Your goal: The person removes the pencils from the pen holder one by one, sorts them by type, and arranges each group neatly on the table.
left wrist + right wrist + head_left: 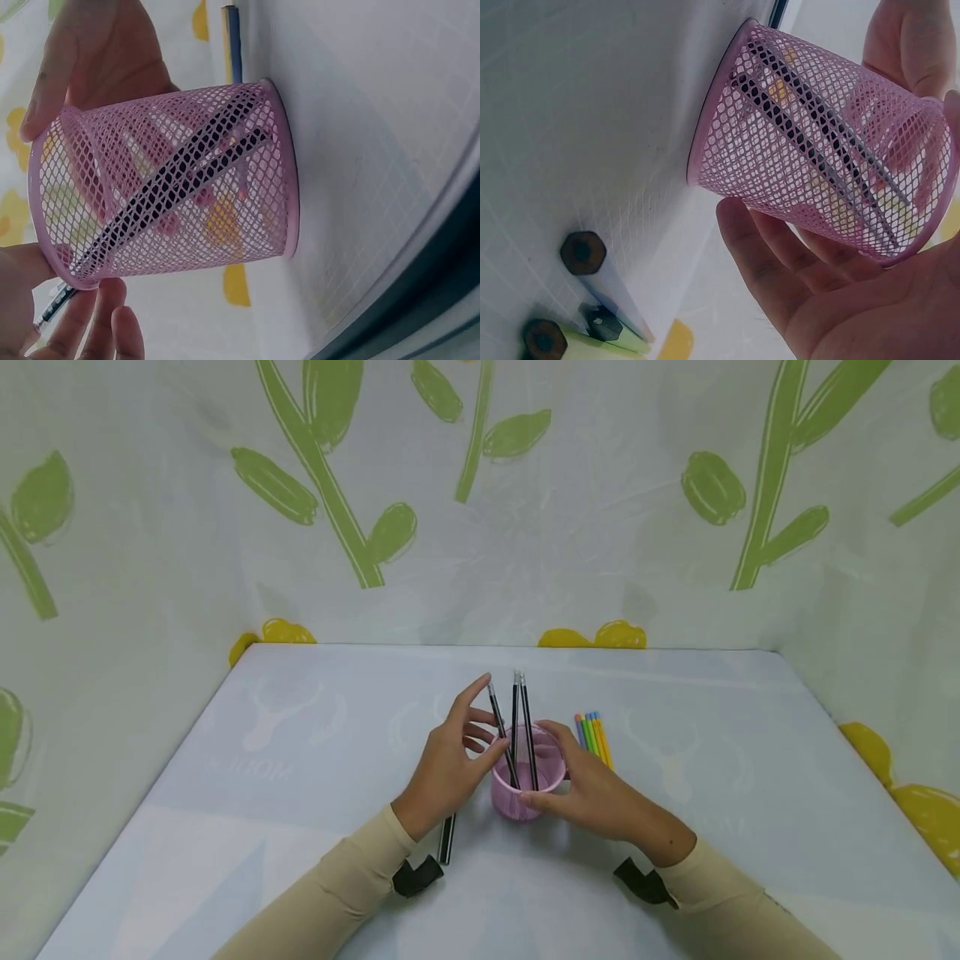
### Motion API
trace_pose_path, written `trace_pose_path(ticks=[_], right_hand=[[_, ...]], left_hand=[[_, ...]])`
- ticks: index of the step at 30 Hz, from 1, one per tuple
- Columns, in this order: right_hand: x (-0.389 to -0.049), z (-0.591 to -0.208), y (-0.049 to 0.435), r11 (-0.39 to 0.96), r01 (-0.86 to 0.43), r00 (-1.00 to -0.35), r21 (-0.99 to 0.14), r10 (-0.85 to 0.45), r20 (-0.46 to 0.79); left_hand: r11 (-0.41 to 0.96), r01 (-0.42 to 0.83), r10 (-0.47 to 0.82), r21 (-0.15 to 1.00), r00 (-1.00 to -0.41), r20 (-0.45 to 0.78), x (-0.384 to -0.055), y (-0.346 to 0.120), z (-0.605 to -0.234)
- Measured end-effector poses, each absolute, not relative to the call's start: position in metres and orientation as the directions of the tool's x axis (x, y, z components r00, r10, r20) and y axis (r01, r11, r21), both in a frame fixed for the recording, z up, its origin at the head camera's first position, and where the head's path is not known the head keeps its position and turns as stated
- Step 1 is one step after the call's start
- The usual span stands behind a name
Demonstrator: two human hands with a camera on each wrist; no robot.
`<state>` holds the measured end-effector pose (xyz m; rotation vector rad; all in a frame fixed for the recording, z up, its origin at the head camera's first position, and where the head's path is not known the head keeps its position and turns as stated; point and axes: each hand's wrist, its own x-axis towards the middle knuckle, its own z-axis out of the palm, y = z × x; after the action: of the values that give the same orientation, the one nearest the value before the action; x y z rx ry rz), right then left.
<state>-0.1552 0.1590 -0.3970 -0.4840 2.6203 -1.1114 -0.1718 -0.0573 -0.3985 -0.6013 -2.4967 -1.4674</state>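
Observation:
A pink mesh pencil cup (515, 806) stands upright on the table with three black-and-silver striped pencils (527, 727) leaning inside it. My right hand (600, 789) grips the cup from the right, its thumb at the near rim and the other fingers round the far side. Over the left of the rim, my left hand (450, 760) holds the leftmost pencil (497, 708) between thumb and fingers. Its index finger stretches up to that pencil's top end. Through the mesh in the left wrist view, dark pencil shafts (187, 169) slant toward the cup's base.
Several coloured pencils (596, 739) lie together right of the cup, partly behind my right hand. Black striped pencils (447, 841) rest on the table (247, 760) beside my left wrist. A pale wall (585, 527) with green leaf prints rises behind the table's far edge.

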Motion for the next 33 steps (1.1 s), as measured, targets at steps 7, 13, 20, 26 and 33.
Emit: trace_pose_path(ticks=[7, 13, 20, 26, 33], right_hand=[[-0.1563, -0.3974, 0.1594, 0.635, -0.222, -0.911, -0.74, -0.406, -0.075], [-0.1554, -0.4005, 0.1603, 0.635, -0.221, -0.911, -0.74, -0.406, -0.077], [-0.1557, -0.4016, 0.1602, 0.643, -0.225, -0.913, -0.732, -0.401, -0.072], [-0.1557, -0.4012, 0.1595, 0.646, -0.219, -0.912, -0.732, -0.401, -0.081], [-0.1541, -0.3994, 0.1599, 0.64, -0.223, -0.912, -0.735, -0.403, -0.074]], left_hand=[[0.406, 0.447, 0.238, 0.797, -0.894, 0.38, -0.1724, -0.0557, -0.4007], [0.427, 0.45, 0.233, 0.785, -0.893, 0.385, -0.1698, -0.0534, -0.4022], [0.446, 0.471, 0.23, 0.761, -0.882, 0.411, -0.1702, -0.053, -0.4014], [0.462, 0.466, 0.229, 0.754, -0.885, 0.406, -0.1697, -0.054, -0.4001], [0.457, 0.484, 0.226, 0.746, -0.875, 0.429, -0.1696, -0.0537, -0.4003]])
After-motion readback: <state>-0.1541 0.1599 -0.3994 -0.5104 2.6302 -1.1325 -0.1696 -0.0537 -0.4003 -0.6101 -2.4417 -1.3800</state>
